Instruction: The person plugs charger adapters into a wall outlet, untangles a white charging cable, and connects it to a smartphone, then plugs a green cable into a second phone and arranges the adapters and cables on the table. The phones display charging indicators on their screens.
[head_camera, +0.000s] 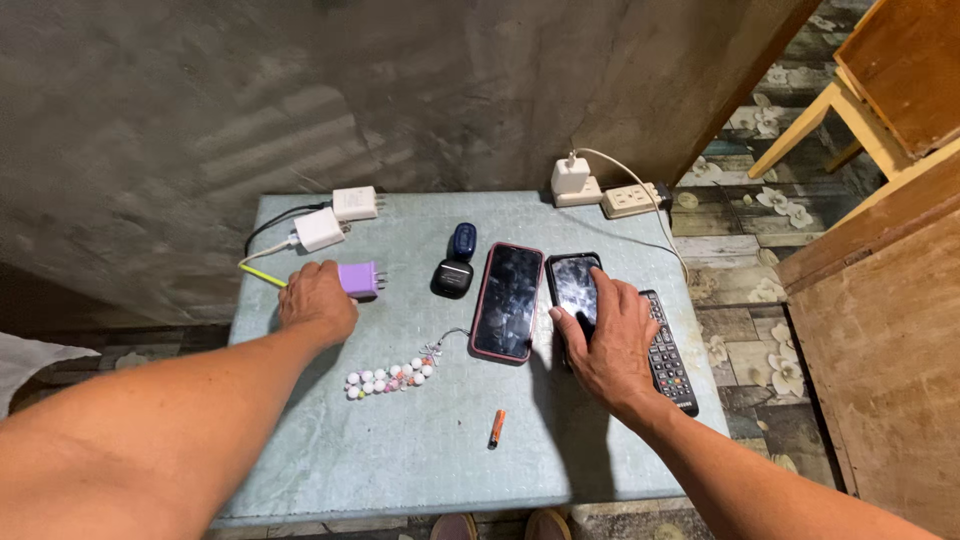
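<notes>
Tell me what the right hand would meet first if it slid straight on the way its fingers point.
The right hand lies on the black phone, fingers pointing toward the wall. Beyond the phone's top edge, bare grey-green tabletop, then probably the white charger in the power strip; depth is unclear.

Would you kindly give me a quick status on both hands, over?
Left hand gripping purple charger. Right hand flat on black phone. Red-cased phone and remote close alongside.

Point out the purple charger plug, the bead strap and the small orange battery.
Purple block-shaped charger plug (360, 279), head view, on its top face.
Pink-and-white bead strap (390, 378), head view, mid-strand.
Small orange cylindrical battery (497, 427), head view, on its body.
</notes>
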